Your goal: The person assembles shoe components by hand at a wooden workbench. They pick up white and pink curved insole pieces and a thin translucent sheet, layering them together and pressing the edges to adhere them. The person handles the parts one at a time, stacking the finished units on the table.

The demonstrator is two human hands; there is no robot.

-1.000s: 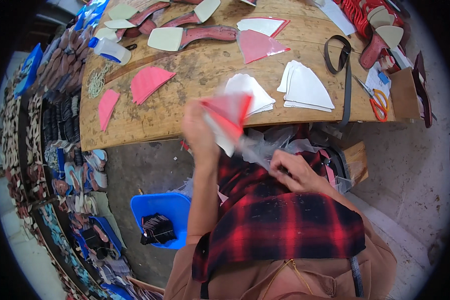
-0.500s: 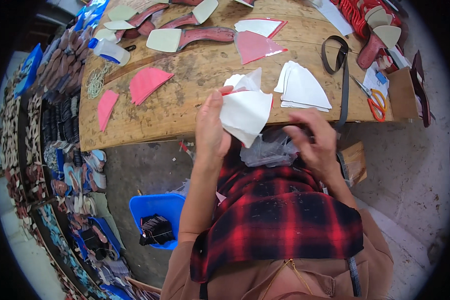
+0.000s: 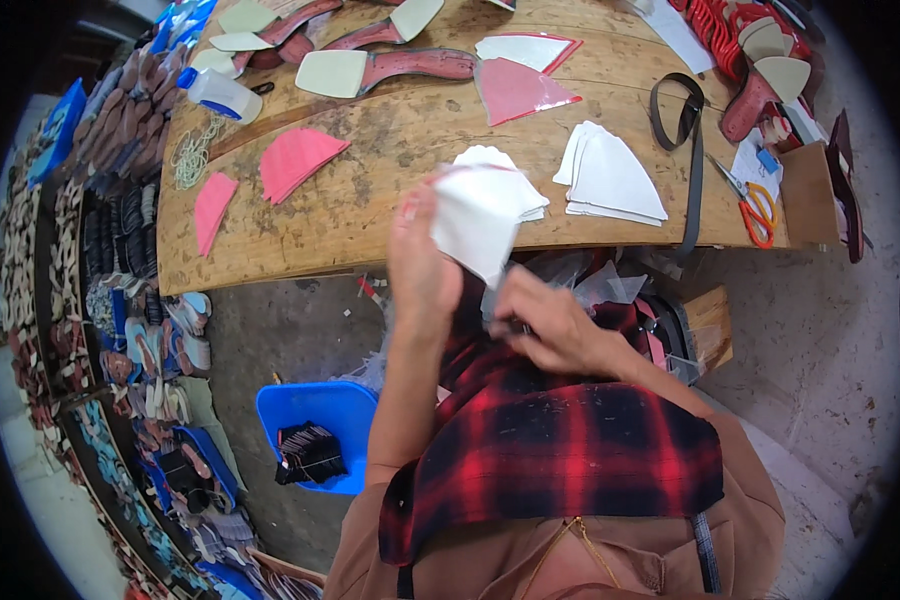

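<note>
Wooden workbench (image 3: 390, 140) fills the far half of the view, curved by the lens, its near edge just beyond the hands. On it, far side: long red shoe soles with pale insoles (image 3: 380, 68), a red-edged clear sheet (image 3: 520, 88), a black strap (image 3: 692, 150) on the right, orange-handled scissors (image 3: 755, 205) near the right end. Left part holds two pink fan-shaped stacks (image 3: 295, 160) – finished-looking piles. Right of centre sits a white fan-shaped stack (image 3: 615, 178), and a smaller white stack (image 3: 515, 185) lies just behind the raised piece. Shelves of sandals (image 3: 120, 290) run down the left; a blue bin (image 3: 320, 420) stands on the floor, near left.

Left hand (image 3: 420, 265) is raised over the bench's near edge, fingers pinched on a white fan-shaped piece (image 3: 475, 220) held upright between bench and lap. Right hand (image 3: 550, 320) is lower, over the red plaid cloth (image 3: 560, 450) on the lap, fingers curled narrow on crumpled clear film (image 3: 580, 285) – exact grip partly hidden.

Judgement: several pieces already stacked, this one mid-handling and not yet laid on a pile; how many remain cannot be told.
</note>
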